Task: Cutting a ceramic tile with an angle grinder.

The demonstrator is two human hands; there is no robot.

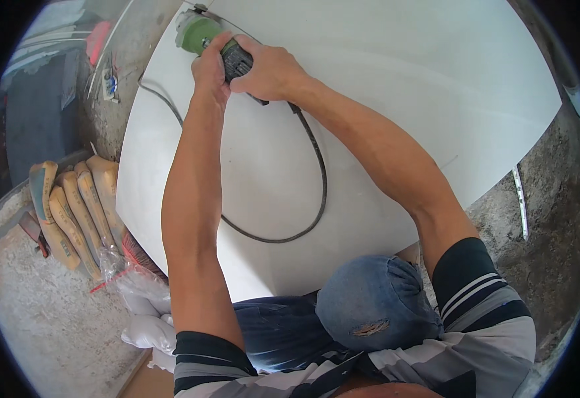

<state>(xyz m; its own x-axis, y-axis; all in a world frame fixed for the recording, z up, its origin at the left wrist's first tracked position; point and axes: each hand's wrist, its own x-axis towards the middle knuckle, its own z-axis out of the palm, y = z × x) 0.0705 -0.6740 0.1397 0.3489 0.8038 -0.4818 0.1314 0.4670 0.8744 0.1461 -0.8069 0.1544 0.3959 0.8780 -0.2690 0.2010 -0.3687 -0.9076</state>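
A green and black angle grinder (pixel 197 34) is at the far left edge of a large, glossy white slab (pixel 396 139). My left hand (pixel 209 69) is closed round the left side of its body, fingers wrapped over the casing. From the other side my right hand (pixel 273 69) grips the black rear part. The grinder's head points away and to the left; its disc is hard to make out. A black cord (pixel 324 179) leaves the tool's rear, loops across the slab and passes under my left forearm.
Several tan paper sacks (pixel 72 212) lean together left of the slab, beside a clear plastic bag (pixel 141 282). My bent knee (pixel 369 302) is at the slab's near edge. A thin white strip (pixel 521 202) lies on the rough floor at right.
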